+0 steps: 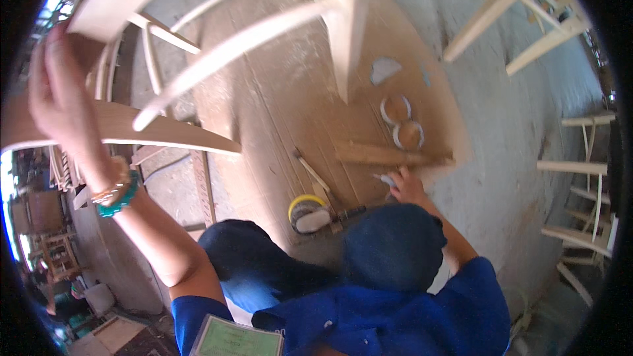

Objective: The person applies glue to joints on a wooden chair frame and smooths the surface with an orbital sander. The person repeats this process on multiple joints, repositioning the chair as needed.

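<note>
A pale, unfinished wooden chair frame (pixel 343 33) lies tipped over in front of me, its legs and rungs angled toward me. At the upper left my left hand (pixel 62 92) is raised, its fingers curled against the edge of a broad part of the frame; fingertips are partly hidden. Low on the right, my right hand (pixel 410 188) reaches down to the cardboard, fingers closed on a small whitish piece (pixel 385 179) too blurred to name. Just beyond those fingers lies a wooden strip (pixel 389 155). A sander with a yellow rim (pixel 308 215) rests near my knees.
Cardboard (pixel 283 118) covers part of the grey concrete floor (pixel 501 178). On it lie a thin wooden-handled tool (pixel 312 170), two white rings (pixel 395 110) and a pale scrap (pixel 385 70). More wooden frames (pixel 573 167) stand at the right. A person (pixel 62 303) is at the far lower left.
</note>
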`<state>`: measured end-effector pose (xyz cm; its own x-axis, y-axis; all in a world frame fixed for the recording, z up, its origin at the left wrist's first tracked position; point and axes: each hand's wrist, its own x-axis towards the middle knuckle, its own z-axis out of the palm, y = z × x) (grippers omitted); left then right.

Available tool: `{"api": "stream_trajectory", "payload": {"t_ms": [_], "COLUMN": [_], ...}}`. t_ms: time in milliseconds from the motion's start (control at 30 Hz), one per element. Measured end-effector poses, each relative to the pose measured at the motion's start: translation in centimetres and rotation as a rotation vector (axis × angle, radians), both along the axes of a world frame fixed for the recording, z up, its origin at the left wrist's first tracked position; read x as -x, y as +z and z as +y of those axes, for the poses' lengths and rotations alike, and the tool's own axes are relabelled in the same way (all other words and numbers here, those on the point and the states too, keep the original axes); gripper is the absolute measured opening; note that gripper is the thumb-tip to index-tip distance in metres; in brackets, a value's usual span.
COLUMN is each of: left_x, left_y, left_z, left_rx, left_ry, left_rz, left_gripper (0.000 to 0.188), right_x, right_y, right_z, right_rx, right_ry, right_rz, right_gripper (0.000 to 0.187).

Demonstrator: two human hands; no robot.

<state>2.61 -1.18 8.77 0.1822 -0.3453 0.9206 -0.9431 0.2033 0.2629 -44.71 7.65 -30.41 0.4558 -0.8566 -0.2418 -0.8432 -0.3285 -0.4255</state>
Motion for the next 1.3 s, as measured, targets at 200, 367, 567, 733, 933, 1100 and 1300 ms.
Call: {"api": "stream_trajectory", "payload": {"t_ms": [200,367,567,733,933,1100,1300], "left_x": [3.0,4.1,4.7,4.3,4.6,4.5,4.4], "left_y": [0.8,1.6,1.6,1.5,1.3,1.3,1.4], "left_z": [0.5,1.0,0.7,0.6,0.7,0.8,0.6], "left_rx": [-0.057,-0.061,-0.046,-0.002,0.005,-0.013,0.000], "left_ry": [0.183,0.203,0.170,0.193,0.171,0.191,0.181], "left_rz": [-0.196,-0.222,-0.194,-0.211,-0.196,-0.207,-0.212], "left_gripper": [0.026,0.023,0.022,0.021,0.020,0.020,0.020], "right_x": [-6.1,-8.7,-13.7,-16.6,-17.8,-18.5,-18.9], "right_y": [14.3,30.1,36.7,37.4,37.9,38.1,38.2], "right_z": [-6.8,-12.0,-16.8,-17.3,-17.2,-17.3,-17.4], "right_rx": [-0.093,0.327,0.317,0.344,0.346,0.306,0.331], "right_ry": [-0.003,-0.029,0.149,0.087,0.081,0.109,0.105], "right_rz": [-0.615,-0.963,-1.575,-1.621,-1.585,-1.574,-1.554], "right_gripper": [0.014,0.025,0.018,0.021,0.023,0.024,0.026]}}
